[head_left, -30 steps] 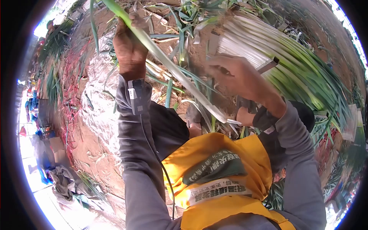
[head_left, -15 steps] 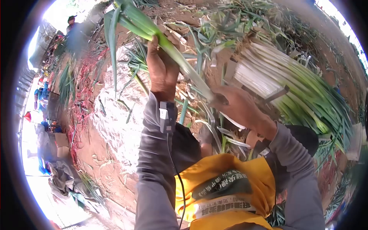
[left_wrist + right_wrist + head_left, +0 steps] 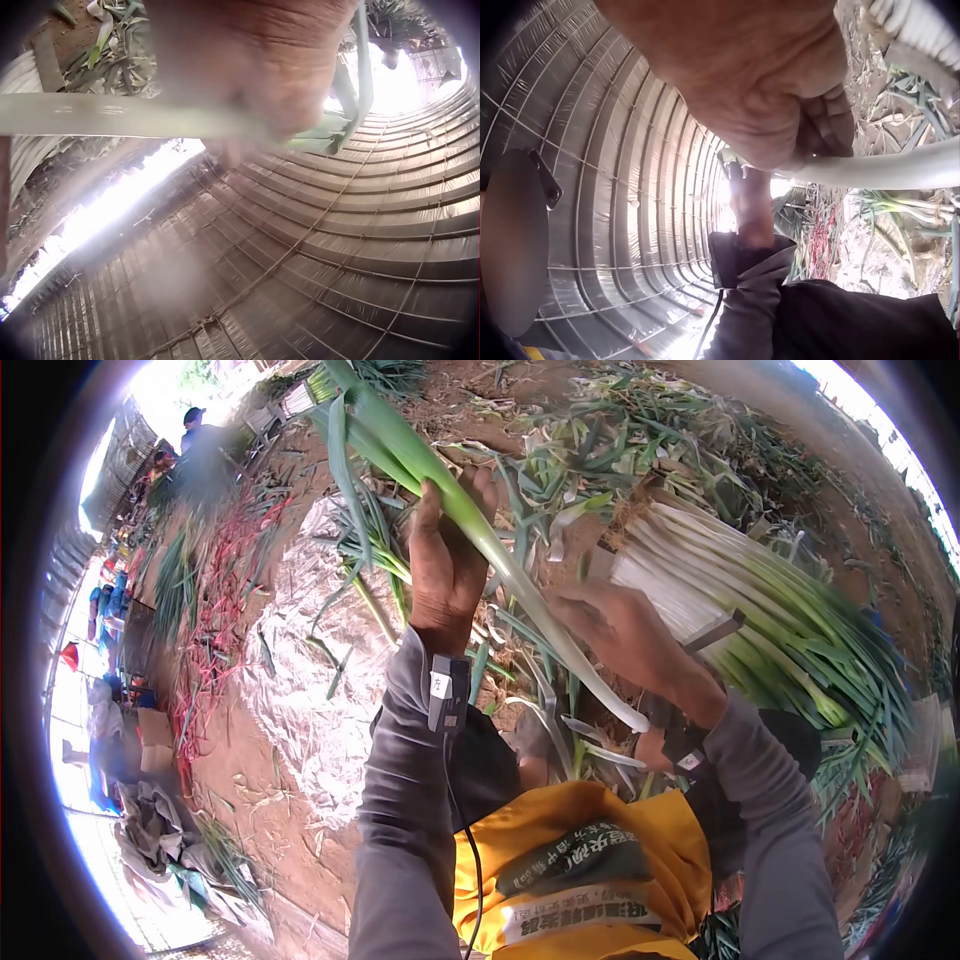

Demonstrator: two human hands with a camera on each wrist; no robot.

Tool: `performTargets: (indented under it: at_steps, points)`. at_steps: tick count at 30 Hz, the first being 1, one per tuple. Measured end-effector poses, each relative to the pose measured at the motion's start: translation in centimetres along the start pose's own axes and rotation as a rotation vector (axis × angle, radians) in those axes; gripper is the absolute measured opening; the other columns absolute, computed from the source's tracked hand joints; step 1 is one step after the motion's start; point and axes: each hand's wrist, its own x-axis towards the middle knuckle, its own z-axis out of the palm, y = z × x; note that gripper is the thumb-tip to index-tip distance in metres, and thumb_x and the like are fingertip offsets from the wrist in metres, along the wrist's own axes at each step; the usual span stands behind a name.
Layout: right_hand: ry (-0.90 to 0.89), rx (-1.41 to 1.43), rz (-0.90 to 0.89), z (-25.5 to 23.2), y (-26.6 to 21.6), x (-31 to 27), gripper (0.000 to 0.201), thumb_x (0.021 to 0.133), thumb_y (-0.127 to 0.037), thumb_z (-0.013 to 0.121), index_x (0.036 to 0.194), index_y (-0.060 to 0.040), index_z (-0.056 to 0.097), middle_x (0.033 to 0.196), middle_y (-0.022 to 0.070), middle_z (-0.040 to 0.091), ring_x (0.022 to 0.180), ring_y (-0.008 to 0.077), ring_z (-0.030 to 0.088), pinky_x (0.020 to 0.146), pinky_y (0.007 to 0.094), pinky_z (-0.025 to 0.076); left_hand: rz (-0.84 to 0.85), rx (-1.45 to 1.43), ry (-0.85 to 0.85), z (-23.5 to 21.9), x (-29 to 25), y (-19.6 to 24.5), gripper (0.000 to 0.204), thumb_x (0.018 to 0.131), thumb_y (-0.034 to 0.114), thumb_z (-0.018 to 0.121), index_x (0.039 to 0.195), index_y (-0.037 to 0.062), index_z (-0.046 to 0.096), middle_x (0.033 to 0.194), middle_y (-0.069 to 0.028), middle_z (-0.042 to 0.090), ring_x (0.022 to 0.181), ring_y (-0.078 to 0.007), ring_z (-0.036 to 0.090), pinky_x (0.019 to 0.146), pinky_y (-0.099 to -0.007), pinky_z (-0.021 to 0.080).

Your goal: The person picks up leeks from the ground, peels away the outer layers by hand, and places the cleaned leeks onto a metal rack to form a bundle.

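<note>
A long green onion [image 3: 530,595] slants across the front of the body, its green leaves at the upper left and its white root end low at the right. My left hand [image 3: 447,565] grips it where the leaves meet the pale stalk, thumb along the near side. Midway down the white part, the curled fingers of my right hand [image 3: 640,635] pinch at the stalk. From the right wrist, the white stalk [image 3: 900,166] runs out past those fingertips. The left wrist view has the stalk [image 3: 90,116] passing under the left hand [image 3: 255,60], partly blurred.
To the right lies a stack of green onions [image 3: 750,590], white ends toward me, beside a flat bar [image 3: 715,630]. Leaf trimmings [image 3: 600,450] litter the soil ahead. A crumpled white sheet [image 3: 310,730] and red twine [image 3: 205,650] lie leftward. Another person [image 3: 195,435] is far off.
The right hand, at first apart from the stalk, has come to its white part. The left hand and onion sit lower and further right in the head view, which has also shifted.
</note>
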Motion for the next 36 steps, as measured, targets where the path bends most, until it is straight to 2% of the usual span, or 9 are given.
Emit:
performTargets:
  at_steps: [1, 4, 6, 9, 16, 19, 30, 32, 36]
  points:
    - [0.002, 0.000, 0.003, 0.5, 0.6, 0.9, 0.030, 0.101, -0.016, 0.066, 0.124, 0.0033, 0.066, 0.108, 0.0169, 0.072, 0.099, 0.0211, 0.072, 0.087, 0.0358, 0.055, -0.003, -0.001, 0.000, 0.3, -0.3, -0.2, 0.031, 0.108, 0.021, 0.051, 0.125, -0.0052, 0.053, 0.124, -0.0214, 0.062, 0.121, -0.0356, 0.060, 0.114, -0.0476, 0.045]
    - [0.175, 0.428, -0.104, 1.7, 1.8, 4.3, 0.027, 0.101, -0.016, 0.065, 0.121, 0.0020, 0.068, 0.100, 0.0127, 0.072, 0.092, 0.0173, 0.069, 0.078, 0.0361, 0.054, -0.074, 0.055, 0.018, 1.0, -1.2, -1.0, 0.031, 0.106, 0.022, 0.055, 0.125, -0.0030, 0.056, 0.122, -0.0200, 0.064, 0.120, -0.0326, 0.060, 0.114, -0.0469, 0.044]
    - [0.191, 0.231, -0.112, 0.5, 0.1, 6.6, 0.029, 0.099, -0.016, 0.069, 0.119, 0.0039, 0.068, 0.102, 0.0103, 0.072, 0.092, 0.0142, 0.070, 0.077, 0.0325, 0.057, -0.122, 0.231, -0.017, 1.3, -1.5, -1.8, 0.033, 0.105, 0.026, 0.058, 0.125, -0.0001, 0.059, 0.120, -0.0135, 0.067, 0.121, -0.0270, 0.061, 0.110, -0.0424, 0.046]
    - [0.222, 0.331, -0.137, 0.1, -0.4, 9.0, 0.033, 0.095, -0.016, 0.075, 0.117, 0.0072, 0.067, 0.101, 0.0122, 0.073, 0.090, 0.0169, 0.072, 0.074, 0.0302, 0.060, -0.224, 0.219, -0.074, 1.2, -2.4, -2.6, 0.034, 0.104, 0.026, 0.059, 0.128, 0.0009, 0.059, 0.121, -0.0126, 0.067, 0.118, -0.0241, 0.062, 0.106, -0.0387, 0.046]
    - [0.117, 0.303, 0.050, -1.7, -0.1, 9.2, 0.037, 0.088, -0.022, 0.083, 0.113, 0.0037, 0.072, 0.101, 0.0148, 0.076, 0.087, 0.0181, 0.073, 0.077, 0.0298, 0.060, -0.163, 0.209, -0.082, 0.7, -1.8, -3.2, 0.027, 0.104, 0.014, 0.059, 0.127, -0.0005, 0.060, 0.119, -0.0113, 0.068, 0.111, -0.0202, 0.064, 0.101, -0.0347, 0.050]
    - [0.121, 0.256, 0.022, -2.1, -0.3, 9.2, 0.038, 0.086, -0.024, 0.084, 0.111, 0.0026, 0.073, 0.099, 0.0136, 0.076, 0.086, 0.0174, 0.073, 0.077, 0.0292, 0.059, -0.114, 0.304, -0.190, 0.2, -1.1, -3.3, 0.037, 0.103, 0.017, 0.060, 0.132, -0.0056, 0.055, 0.125, -0.0164, 0.065, 0.119, -0.0270, 0.063, 0.108, -0.0410, 0.048]
    - [0.210, 0.223, -0.132, -1.9, -0.1, 8.5, 0.040, 0.085, -0.027, 0.084, 0.109, 0.0027, 0.073, 0.092, 0.0104, 0.076, 0.080, 0.0133, 0.070, 0.074, 0.0301, 0.056, -0.156, 0.212, -0.174, 0.8, -1.9, -4.0, 0.031, 0.101, 0.012, 0.064, 0.129, 0.0007, 0.058, 0.123, -0.0116, 0.068, 0.113, -0.0232, 0.067, 0.102, -0.0371, 0.053]
    - [0.194, 0.112, -0.054, -2.2, -1.0, 8.1, 0.038, 0.085, -0.027, 0.084, 0.107, 0.0026, 0.074, 0.088, 0.0102, 0.075, 0.079, 0.0145, 0.070, 0.074, 0.0314, 0.056, -0.116, 0.243, -0.111, 1.6, -2.2, -4.3, 0.024, 0.104, 0.015, 0.061, 0.125, 0.0032, 0.060, 0.112, -0.0096, 0.069, 0.100, -0.0196, 0.068, 0.087, -0.0346, 0.057]
    - [0.255, 0.117, -0.096, -1.9, -1.5, 7.7, 0.038, 0.086, -0.031, 0.083, 0.102, 0.0026, 0.074, 0.088, 0.0113, 0.074, 0.078, 0.0160, 0.070, 0.073, 0.0333, 0.056, -0.133, 0.251, -0.062, 2.6, -2.4, -4.2, 0.023, 0.104, 0.017, 0.061, 0.122, 0.0031, 0.061, 0.109, -0.0101, 0.069, 0.097, -0.0204, 0.068, 0.086, -0.0353, 0.057]
